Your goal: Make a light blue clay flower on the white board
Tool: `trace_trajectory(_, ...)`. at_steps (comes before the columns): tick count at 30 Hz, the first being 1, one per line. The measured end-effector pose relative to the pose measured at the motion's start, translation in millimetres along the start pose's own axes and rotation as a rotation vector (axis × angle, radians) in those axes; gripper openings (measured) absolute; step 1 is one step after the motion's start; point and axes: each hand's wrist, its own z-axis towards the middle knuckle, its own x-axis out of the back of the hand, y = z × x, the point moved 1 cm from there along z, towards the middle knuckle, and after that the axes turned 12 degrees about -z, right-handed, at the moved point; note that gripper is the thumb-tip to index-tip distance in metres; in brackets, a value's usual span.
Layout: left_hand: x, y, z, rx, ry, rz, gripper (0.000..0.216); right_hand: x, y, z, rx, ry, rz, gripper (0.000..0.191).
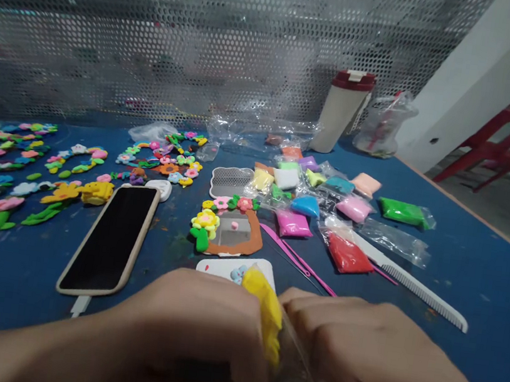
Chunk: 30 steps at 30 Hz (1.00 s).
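Note:
Low in front of me, a clear plastic packet of yellow modelling clay is held between both hands. My left hand is closed on its left side, fingers curled round it. On the other side, my right hand grips the see-through plastic of the packet; its fingertips are partly hidden. Just beyond the hands lies a white card-like piece with a small blue shape on it, partly covered. Farther off sits a mirror frame coated in brown clay with clay flowers along its top and left.
A phone with a cable lies on the left, near many clay ornaments. Pink tools, a red clay packet, a white comb and more clay packets lie right of centre. A tumbler stands behind.

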Motion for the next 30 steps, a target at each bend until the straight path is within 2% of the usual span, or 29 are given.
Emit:
trace_trajectory(2, 1, -1, 3, 0.049, -0.102, -0.101, 0.014, 0, 6, -3, -0.038, 0.067, 0.007, 0.022)
trace_trajectory(3, 1, -2, 6, 0.083, -0.079, -0.15, 0.014, 1, 10, -4, -0.079, 0.127, 0.015, 0.022)
trace_trajectory(5, 3, -6, 10, 0.157, 0.078, -0.234, 0.016, 2, 19, -5, -0.159, 0.296, 0.041, 0.017)
trace_trajectory(6, 4, -9, 12, 0.193, 0.155, -0.274, 0.017, 2, 24, -5, -0.176, 0.389, 0.045, 0.008)
trace_trajectory(7, 4, -11, 13, 0.223, 0.211, -0.311, 0.017, 1, 28, -6, -0.18, 0.461, 0.038, 0.013)
trace_trajectory(8, 4, -13, 14, 0.244, 0.242, -0.348, 0.017, 0, 32, -5, -0.176, 0.491, 0.029, 0.032)
trace_trajectory(10, 2, -17, 17, 0.265, 0.283, -0.426, 0.016, -4, 36, -5, -0.17, 0.442, -0.013, 0.064)
trace_trajectory(11, 2, -18, 17, 0.269, 0.304, -0.471, 0.016, -6, 37, -4, -0.17, 0.393, -0.031, 0.067)
trace_trajectory(13, 0, -19, 18, 0.275, 0.359, -0.548, 0.021, -10, 37, -3, -0.184, 0.333, -0.071, 0.059)
trace_trajectory(16, -3, -21, 17, 0.281, 0.437, -0.542, 0.024, -14, 34, -1, -0.219, 0.376, -0.125, 0.042)
trace_trajectory(22, -6, -26, 16, 0.304, 0.466, -0.215, 0.003, -17, 32, 2, -0.262, 0.412, -0.183, 0.034)
trace_trajectory(30, -6, -24, 18, 0.031, 0.414, 0.059, 0.01, -21, 35, 3, -0.285, 0.4, -0.195, 0.028)
